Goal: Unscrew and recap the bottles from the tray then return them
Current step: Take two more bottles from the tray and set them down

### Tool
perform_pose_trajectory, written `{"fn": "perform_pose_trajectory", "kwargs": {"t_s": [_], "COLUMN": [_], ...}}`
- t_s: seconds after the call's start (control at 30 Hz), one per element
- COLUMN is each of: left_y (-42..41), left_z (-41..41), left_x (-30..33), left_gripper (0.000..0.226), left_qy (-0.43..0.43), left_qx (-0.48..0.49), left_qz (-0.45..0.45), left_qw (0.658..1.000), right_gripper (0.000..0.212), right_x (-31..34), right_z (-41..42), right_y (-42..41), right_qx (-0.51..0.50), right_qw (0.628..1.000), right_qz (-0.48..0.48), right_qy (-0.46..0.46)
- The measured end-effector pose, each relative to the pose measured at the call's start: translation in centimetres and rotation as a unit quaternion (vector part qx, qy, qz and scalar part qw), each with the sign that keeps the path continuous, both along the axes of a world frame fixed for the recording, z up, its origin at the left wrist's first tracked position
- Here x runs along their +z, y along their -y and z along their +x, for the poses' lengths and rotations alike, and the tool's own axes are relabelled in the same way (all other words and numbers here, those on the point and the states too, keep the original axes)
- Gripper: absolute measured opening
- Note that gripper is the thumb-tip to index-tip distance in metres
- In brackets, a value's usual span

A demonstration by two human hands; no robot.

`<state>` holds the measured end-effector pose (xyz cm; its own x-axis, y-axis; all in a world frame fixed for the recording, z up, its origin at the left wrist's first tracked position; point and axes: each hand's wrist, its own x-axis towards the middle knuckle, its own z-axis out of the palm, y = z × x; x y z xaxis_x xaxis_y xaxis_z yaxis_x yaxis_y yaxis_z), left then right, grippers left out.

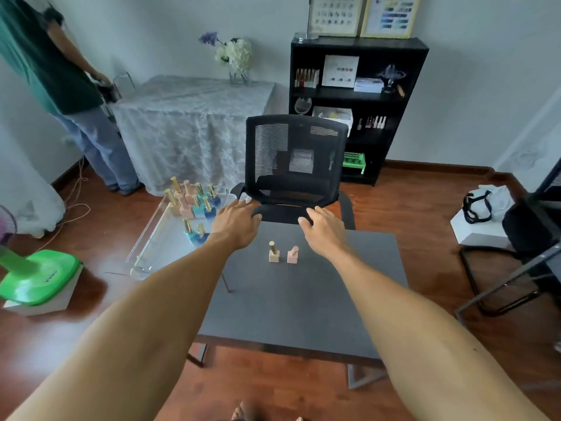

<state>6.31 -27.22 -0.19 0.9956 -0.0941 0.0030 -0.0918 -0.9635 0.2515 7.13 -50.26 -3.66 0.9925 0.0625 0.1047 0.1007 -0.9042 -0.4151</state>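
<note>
Two small bottles stand upright on the grey table (303, 299): a beige bottle with a gold cap (273, 253) and a pink bottle with a pink cap (293, 254) beside it. A clear acrylic tray (158, 238) sits at the table's left with several capped bottles (194, 202) in beige, pink, teal and blue. My left hand (236, 221) hovers palm down beyond the two bottles, near the tray's right end. My right hand (323, 227) hovers palm down to the right. Both hands have spread fingers and hold nothing.
A black mesh chair (296, 165) stands right behind the table. A person (60, 86) stands at the back left by a cloth-covered table (188, 117). A black shelf (355, 101) is at the back, a green fan base (39, 278) on the left floor, a bag (482, 205) on the right.
</note>
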Motion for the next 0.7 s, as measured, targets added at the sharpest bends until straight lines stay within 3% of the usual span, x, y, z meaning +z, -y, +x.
{"fn": "perform_pose_trajectory", "kwargs": {"t_s": [0.13,0.27,0.43,0.7], "left_y": [-1.8,-4.8,-9.3,-17.1], "left_z": [-1.7,-2.8,-3.5,-4.0], "left_x": [1.3,2.1,2.8,2.0], "left_gripper": [0.040,0.052,0.046,0.045], "left_qy": [0.014,0.023,0.041,0.025], "left_qx": [0.009,0.021,0.030,0.010], "left_qz": [0.024,0.028,0.028,0.021], "left_qw": [1.000,0.999,0.998,0.999], "right_gripper": [0.050,0.052,0.054,0.042], "right_x": [1.0,1.7,2.0,1.7], "right_z": [-1.1,-1.8,-2.3,-3.8], "right_y": [-2.1,-5.3,-9.6,-17.1], "right_qx": [0.022,0.042,0.057,0.050], "right_qw": [1.000,0.999,0.998,0.997], "right_qz": [-0.002,-0.001,0.002,0.063], "right_qy": [-0.001,0.003,-0.005,-0.012]}}
